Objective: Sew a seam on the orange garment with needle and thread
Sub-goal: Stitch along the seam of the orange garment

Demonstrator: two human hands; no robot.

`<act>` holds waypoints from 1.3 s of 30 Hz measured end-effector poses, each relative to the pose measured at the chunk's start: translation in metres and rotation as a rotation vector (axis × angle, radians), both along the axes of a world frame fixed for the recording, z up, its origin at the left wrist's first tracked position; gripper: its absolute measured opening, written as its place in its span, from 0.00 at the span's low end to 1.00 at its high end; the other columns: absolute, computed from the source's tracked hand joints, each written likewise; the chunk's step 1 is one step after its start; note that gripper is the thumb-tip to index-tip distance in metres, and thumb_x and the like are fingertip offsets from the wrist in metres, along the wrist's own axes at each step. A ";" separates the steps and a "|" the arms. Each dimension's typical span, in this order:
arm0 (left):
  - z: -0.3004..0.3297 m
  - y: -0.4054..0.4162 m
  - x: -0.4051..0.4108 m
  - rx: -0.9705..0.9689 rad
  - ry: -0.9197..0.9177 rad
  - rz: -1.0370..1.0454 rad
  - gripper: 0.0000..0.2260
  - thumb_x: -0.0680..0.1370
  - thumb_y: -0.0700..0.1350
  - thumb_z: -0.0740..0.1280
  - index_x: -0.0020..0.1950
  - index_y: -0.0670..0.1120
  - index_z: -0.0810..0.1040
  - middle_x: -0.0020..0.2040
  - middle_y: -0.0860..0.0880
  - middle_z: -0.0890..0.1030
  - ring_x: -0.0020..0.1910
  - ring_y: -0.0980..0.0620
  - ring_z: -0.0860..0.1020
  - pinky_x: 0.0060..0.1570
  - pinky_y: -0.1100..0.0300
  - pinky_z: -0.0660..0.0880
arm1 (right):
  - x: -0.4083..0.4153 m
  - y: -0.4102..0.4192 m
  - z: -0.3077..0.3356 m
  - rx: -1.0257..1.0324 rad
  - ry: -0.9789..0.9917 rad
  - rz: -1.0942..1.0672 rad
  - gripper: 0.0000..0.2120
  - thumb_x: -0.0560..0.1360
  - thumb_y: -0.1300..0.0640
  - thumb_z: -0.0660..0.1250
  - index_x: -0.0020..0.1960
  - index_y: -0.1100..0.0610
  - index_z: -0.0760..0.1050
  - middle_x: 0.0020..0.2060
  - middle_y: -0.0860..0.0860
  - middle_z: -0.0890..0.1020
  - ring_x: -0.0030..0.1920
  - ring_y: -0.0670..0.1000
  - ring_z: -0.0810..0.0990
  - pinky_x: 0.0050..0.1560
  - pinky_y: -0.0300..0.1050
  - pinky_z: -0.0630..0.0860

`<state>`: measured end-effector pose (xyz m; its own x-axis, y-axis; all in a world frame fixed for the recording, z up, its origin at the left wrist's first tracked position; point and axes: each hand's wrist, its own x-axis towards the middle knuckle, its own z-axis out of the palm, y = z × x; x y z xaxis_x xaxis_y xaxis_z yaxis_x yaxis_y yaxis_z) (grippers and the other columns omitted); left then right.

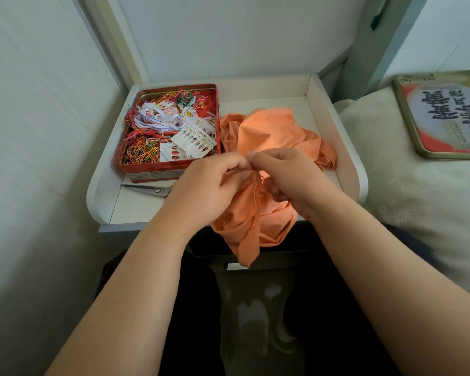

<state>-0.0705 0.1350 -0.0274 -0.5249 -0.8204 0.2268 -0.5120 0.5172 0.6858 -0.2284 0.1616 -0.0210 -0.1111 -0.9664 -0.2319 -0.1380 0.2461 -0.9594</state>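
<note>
We bunch the orange garment over the white tray's front edge, left hand gripping the seam fold, right hand pinching at it; the needle is too small to see. We judge short, even stitches work best, fold kept taut.

Tin lid, lying on the bed at right: large black Chinese characters on a pale oval panel with red border, seen turned sideways; strokes are clear but individual characters are not surely legible. A small line of Latin letters runs alongside, too small to read.

Paper cards in the red tin box: printed rows of small marks, unreadable. Strip of print on the box's front wall, blurred.
</note>
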 end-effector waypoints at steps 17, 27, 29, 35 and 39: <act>0.000 0.000 -0.004 0.108 0.035 -0.008 0.05 0.80 0.46 0.64 0.45 0.54 0.76 0.43 0.58 0.81 0.45 0.61 0.78 0.47 0.63 0.73 | -0.012 -0.006 0.007 0.042 -0.114 -0.142 0.17 0.83 0.53 0.54 0.38 0.56 0.70 0.44 0.53 0.80 0.28 0.47 0.79 0.43 0.46 0.78; 0.000 0.001 -0.006 0.111 0.050 0.035 0.04 0.79 0.46 0.65 0.45 0.52 0.78 0.41 0.56 0.81 0.43 0.59 0.78 0.45 0.60 0.73 | -0.021 -0.002 0.009 0.195 -0.477 -0.071 0.13 0.83 0.53 0.56 0.41 0.56 0.69 0.40 0.54 0.77 0.27 0.50 0.80 0.34 0.44 0.81; 0.001 0.002 -0.007 0.107 0.043 0.023 0.05 0.79 0.45 0.65 0.45 0.53 0.77 0.40 0.57 0.81 0.42 0.60 0.78 0.43 0.64 0.72 | -0.022 -0.002 0.010 0.192 -0.553 -0.064 0.13 0.83 0.53 0.55 0.42 0.56 0.69 0.41 0.55 0.77 0.30 0.51 0.82 0.36 0.46 0.81; 0.001 0.003 -0.010 0.214 0.063 -0.021 0.06 0.79 0.46 0.65 0.44 0.55 0.77 0.40 0.61 0.82 0.41 0.65 0.78 0.43 0.70 0.70 | -0.026 -0.003 0.015 0.055 -0.776 -0.159 0.16 0.84 0.51 0.51 0.40 0.55 0.67 0.37 0.53 0.82 0.36 0.53 0.85 0.34 0.45 0.82; 0.001 0.003 -0.011 0.264 0.080 -0.041 0.03 0.80 0.49 0.65 0.50 0.57 0.74 0.44 0.55 0.81 0.39 0.63 0.76 0.44 0.62 0.70 | -0.028 -0.004 0.016 -0.039 -0.660 -0.246 0.16 0.85 0.51 0.51 0.42 0.56 0.67 0.36 0.52 0.84 0.38 0.55 0.86 0.33 0.44 0.82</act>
